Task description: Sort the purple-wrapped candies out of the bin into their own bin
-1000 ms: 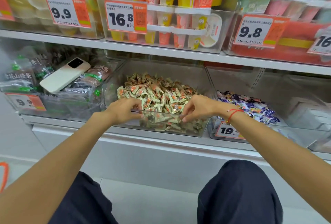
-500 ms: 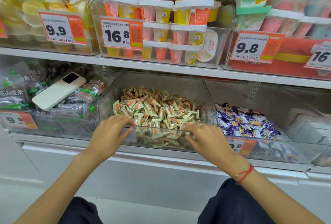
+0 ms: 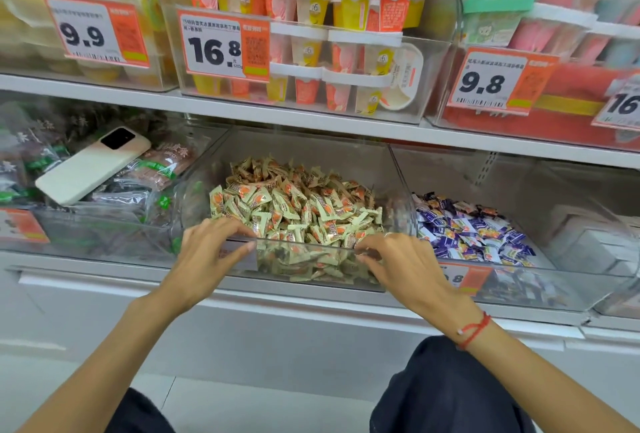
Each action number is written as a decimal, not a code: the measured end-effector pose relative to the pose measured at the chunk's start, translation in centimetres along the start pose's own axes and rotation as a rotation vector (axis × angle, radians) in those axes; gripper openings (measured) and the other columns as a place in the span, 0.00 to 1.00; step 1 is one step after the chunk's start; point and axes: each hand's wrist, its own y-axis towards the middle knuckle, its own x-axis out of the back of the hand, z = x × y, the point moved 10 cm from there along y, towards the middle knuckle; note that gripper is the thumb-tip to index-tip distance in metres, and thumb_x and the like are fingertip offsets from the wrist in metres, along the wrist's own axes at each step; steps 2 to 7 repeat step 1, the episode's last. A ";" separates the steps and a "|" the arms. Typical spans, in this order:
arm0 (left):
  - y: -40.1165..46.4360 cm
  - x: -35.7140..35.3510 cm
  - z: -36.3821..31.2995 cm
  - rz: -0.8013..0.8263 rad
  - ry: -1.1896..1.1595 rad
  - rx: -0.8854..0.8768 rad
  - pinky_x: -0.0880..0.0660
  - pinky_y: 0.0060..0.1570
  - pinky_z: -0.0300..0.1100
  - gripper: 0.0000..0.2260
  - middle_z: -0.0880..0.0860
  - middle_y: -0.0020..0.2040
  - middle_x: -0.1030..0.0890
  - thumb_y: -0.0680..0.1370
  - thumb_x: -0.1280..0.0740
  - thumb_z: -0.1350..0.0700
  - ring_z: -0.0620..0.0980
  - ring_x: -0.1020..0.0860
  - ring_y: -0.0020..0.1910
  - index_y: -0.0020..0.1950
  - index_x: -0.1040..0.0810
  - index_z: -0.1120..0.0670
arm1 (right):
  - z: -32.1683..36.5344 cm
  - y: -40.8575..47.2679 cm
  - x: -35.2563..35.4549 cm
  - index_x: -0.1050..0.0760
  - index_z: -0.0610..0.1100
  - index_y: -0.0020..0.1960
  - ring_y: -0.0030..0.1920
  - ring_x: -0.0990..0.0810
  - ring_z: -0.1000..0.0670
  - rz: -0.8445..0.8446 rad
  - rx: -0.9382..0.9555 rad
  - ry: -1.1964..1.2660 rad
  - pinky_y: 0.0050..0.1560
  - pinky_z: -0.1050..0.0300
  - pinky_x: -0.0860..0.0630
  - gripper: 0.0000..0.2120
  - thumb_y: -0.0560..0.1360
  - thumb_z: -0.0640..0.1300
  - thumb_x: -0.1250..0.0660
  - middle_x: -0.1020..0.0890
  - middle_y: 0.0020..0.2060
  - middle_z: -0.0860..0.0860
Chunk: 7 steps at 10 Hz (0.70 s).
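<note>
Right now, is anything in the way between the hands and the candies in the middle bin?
Only the middle bin's clear front wall. The left hand and right hand both hold its top edge, and the cream-and-orange candies lie just behind it, open from above.

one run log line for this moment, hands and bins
left hand grips middle bin front rim | right hand grips same rim | purple candies in right bin

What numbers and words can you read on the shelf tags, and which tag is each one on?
"9.9": left orange price tag.
"16.8": middle price tag.
"9.8": right price tag.
"16": tag cut off at the right edge.
"8": lower tag, partly hidden by the right hand.
"6": cup stickers.
Small print, packets: too blurred.
</note>
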 end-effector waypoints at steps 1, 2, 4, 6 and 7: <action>-0.4 1.2 -1.8 -0.049 0.077 -0.051 0.34 0.56 0.46 0.10 0.34 0.52 0.25 0.74 0.44 0.36 0.41 0.28 0.55 0.51 0.28 0.34 | -0.6 -1.2 0.6 0.26 0.59 0.65 0.44 0.18 0.54 0.037 -0.040 0.101 0.40 0.59 0.27 0.15 0.78 0.52 0.36 0.17 0.53 0.56; -0.4 1.2 -1.8 -0.049 0.077 -0.051 0.34 0.56 0.46 0.10 0.34 0.52 0.25 0.74 0.44 0.36 0.41 0.28 0.55 0.51 0.28 0.34 | -0.6 -1.2 0.6 0.26 0.59 0.65 0.44 0.18 0.54 0.037 -0.040 0.101 0.40 0.59 0.27 0.15 0.78 0.52 0.36 0.17 0.53 0.56; -0.4 1.2 -1.8 -0.049 0.077 -0.051 0.34 0.56 0.46 0.10 0.34 0.52 0.25 0.74 0.44 0.36 0.41 0.28 0.55 0.51 0.28 0.34 | -0.6 -1.2 0.6 0.26 0.59 0.65 0.44 0.18 0.54 0.037 -0.040 0.101 0.40 0.59 0.27 0.15 0.78 0.52 0.36 0.17 0.53 0.56; -0.4 1.2 -1.8 -0.049 0.077 -0.051 0.34 0.56 0.46 0.10 0.34 0.52 0.25 0.74 0.44 0.36 0.41 0.28 0.55 0.51 0.28 0.34 | -0.6 -1.2 0.6 0.26 0.59 0.65 0.44 0.18 0.54 0.037 -0.040 0.101 0.40 0.59 0.27 0.15 0.78 0.52 0.36 0.17 0.53 0.56; -0.4 1.2 -1.8 -0.049 0.077 -0.051 0.34 0.56 0.46 0.10 0.34 0.52 0.25 0.74 0.44 0.36 0.41 0.28 0.55 0.51 0.28 0.34 | -0.6 -1.2 0.6 0.26 0.59 0.65 0.44 0.18 0.54 0.037 -0.040 0.101 0.40 0.59 0.27 0.15 0.78 0.52 0.36 0.17 0.53 0.56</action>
